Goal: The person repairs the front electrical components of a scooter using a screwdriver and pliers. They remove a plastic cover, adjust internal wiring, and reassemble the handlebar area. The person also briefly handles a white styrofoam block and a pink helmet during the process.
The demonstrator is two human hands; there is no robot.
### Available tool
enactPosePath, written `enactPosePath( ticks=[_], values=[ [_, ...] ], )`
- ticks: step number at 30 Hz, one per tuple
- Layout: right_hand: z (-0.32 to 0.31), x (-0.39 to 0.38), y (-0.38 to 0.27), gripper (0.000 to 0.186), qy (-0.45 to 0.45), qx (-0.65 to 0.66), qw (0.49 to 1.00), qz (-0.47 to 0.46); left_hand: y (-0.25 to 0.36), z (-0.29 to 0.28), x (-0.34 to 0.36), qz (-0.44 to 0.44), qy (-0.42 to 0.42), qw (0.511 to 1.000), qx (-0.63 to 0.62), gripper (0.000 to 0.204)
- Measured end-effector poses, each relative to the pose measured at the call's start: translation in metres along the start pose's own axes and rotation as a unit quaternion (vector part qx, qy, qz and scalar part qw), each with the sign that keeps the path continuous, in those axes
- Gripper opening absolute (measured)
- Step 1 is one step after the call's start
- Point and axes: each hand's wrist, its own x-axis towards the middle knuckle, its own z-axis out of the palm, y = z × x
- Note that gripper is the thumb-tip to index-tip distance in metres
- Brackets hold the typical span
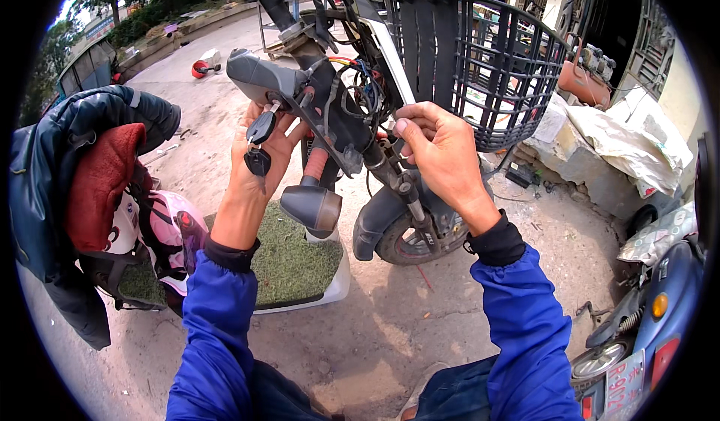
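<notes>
An electric scooter's front end is partly stripped, with coloured wires (351,83) bare beside the black steering column (330,106). My left hand (266,154) has its palm toward me and grips the lower edge of the grey instrument housing (262,76); the housing partly hides its fingers. A key with black fobs (260,134) hangs in front of that palm. On the column's other side, my right hand (442,151) is closed in a pinch beside the wires, below a long white trim strip (394,57). Whatever its fingertips hold is hidden.
A black basket (510,68) is mounted at the scooter's front, above the front wheel (412,241). Left of me are a green-matted footboard (292,263), a pink helmet (169,226) and a dark padded cover (45,173). A blue scooter (667,293) stands at right.
</notes>
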Motion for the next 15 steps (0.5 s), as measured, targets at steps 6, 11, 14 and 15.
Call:
enactPosePath(
  ticks=[6, 11, 14, 15],
  values=[
    [0.024, -0.006, -0.002, 0.028, 0.061, -0.286, 0.922, -0.254, 0.003, 0.006, 0.005, 0.006, -0.016, 1.000, 0.003, 0.043],
    [0.050, -0.001, 0.003, 0.032, 0.074, -0.344, 0.903, -0.247, 0.004, 0.013, 0.005, 0.015, 0.022, 0.999, 0.024, 0.041],
    [0.058, 0.019, 0.007, 0.021, 0.121, -0.366, 0.888, -0.253, 0.004, 0.021, 0.007, 0.018, 0.016, 1.000, 0.002, 0.039],
    [0.059, 0.025, 0.008, 0.020, 0.124, -0.368, 0.890, -0.240, 0.003, 0.023, 0.006, 0.023, 0.008, 1.000, -0.010, 0.037]
  ],
)
